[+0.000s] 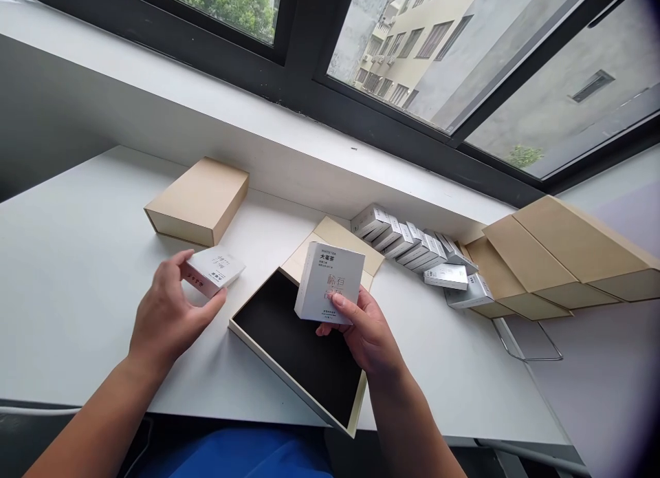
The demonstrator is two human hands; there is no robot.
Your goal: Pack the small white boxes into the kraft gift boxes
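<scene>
My left hand [172, 306] grips a small white printed carton [219, 263] by its edges, low over the table left of the open box. Between the thumb and fingers of my right hand [364, 327] is a second small white carton [335, 275], its printed face turned up toward me. It is held above an open tan gift box [304, 357] with a black interior. The box's lid flap [330, 234] lies folded back behind it, partly hidden by the right carton. No cartons show in the visible part of the box.
A closed tan box [199, 196] lies at the back left. Several small white cartons [407, 244] lean in a row by the sill, with loose ones near them. Several tan boxes [562, 251] stand at the right, near a metal wire frame [536, 358].
</scene>
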